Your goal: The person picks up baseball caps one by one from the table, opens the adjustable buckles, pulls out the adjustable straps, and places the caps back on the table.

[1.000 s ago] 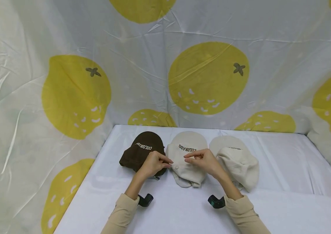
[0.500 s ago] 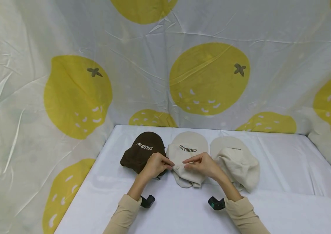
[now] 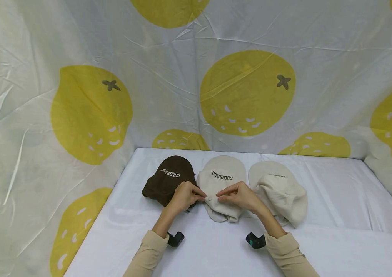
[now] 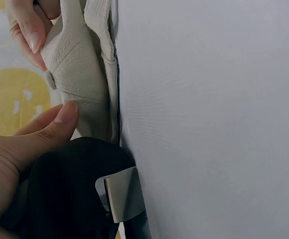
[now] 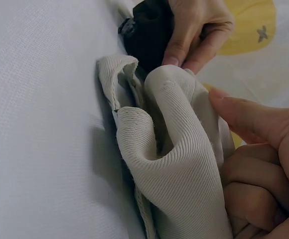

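Note:
Three baseball caps lie in a row in the head view. The middle one is an off-white cap [image 3: 228, 163], brim toward the back and "COLORADO" lettering upside down to the camera. My left hand [image 3: 183, 195] pinches the fabric left of its top button with thumb and index finger. On the button's other side, my right hand [image 3: 240, 197] pinches the crown between thumb and index finger. The right wrist view shows the cap's crown [image 5: 189, 159] folded and creased, its back strap [image 5: 115, 69] looping out at the edge. Left of it sits a dark brown cap [image 3: 162, 184].
A crumpled off-white cap [image 3: 284, 194] lies to the right, close to my right wrist. White cloth [image 3: 213, 254] covers the table. Lemon-print fabric [image 3: 168, 92] hangs behind and at the sides. A black wrist device [image 3: 176, 239] juts from my left cuff, another [image 3: 255, 241] from my right.
Both hands have lowered slightly onto the middle cap, and my left hand has shifted a little right. The caps lie where they were.

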`<state>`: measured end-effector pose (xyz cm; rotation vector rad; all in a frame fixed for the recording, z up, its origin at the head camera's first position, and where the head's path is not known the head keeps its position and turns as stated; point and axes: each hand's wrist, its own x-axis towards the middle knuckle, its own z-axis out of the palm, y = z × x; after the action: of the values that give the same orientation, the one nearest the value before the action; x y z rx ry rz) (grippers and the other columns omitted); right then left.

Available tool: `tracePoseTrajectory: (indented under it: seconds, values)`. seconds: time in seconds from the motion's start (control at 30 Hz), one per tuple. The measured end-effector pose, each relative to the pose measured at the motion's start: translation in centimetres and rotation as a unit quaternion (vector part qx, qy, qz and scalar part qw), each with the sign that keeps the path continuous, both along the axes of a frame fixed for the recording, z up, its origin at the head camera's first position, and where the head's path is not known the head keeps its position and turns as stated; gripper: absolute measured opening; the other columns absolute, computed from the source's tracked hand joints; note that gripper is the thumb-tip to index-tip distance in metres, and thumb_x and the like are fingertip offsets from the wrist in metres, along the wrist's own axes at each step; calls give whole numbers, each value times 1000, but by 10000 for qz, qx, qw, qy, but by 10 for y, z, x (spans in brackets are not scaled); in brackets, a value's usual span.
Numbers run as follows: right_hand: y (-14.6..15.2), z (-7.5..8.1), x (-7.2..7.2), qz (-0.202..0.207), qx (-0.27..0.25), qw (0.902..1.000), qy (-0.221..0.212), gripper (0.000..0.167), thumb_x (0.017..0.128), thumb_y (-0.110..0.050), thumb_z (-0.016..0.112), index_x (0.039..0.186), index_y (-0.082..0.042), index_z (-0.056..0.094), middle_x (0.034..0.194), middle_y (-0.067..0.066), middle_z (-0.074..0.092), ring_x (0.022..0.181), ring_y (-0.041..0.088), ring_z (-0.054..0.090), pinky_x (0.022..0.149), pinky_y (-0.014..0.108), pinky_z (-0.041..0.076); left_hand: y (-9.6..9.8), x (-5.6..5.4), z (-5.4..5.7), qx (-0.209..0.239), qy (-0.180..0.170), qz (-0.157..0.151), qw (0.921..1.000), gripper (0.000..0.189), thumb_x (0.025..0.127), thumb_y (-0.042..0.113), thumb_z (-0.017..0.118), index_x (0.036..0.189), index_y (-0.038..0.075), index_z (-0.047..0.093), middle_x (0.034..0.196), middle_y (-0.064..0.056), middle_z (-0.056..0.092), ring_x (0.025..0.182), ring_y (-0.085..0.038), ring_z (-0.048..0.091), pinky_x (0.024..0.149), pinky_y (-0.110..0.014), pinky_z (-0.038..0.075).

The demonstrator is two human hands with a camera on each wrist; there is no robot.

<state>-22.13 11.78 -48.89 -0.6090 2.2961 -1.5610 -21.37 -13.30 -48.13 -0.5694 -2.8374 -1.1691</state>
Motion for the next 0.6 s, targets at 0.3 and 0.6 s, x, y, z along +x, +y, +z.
tracePoseTrajectory:
  seconds: [0.3, 0.6]
  values:
    - [-1, -4, -1, -50, -15, 9999, 121, 17, 90, -20, 82, 99, -6, 83, 53, -11, 45, 50, -1, 31, 48, 16, 28, 1, -1, -2, -33, 222, 22, 9997, 5, 78, 7, 87, 80, 12, 85, 83, -5, 81, 67, -6, 63, 57, -19, 47]
    - [-2, -3, 0, -244, -86, 9996, 138, 14, 89, -18, 82, 95, -6, 84, 61, -7, 60, 53, -1, 34, 50, 16, 30, 2, 0, -2, -4, 365, 75, 9993, 4, 78, 11, 88, 79, 14, 85, 82, -2, 81, 67, -2, 60, 61, -18, 49]
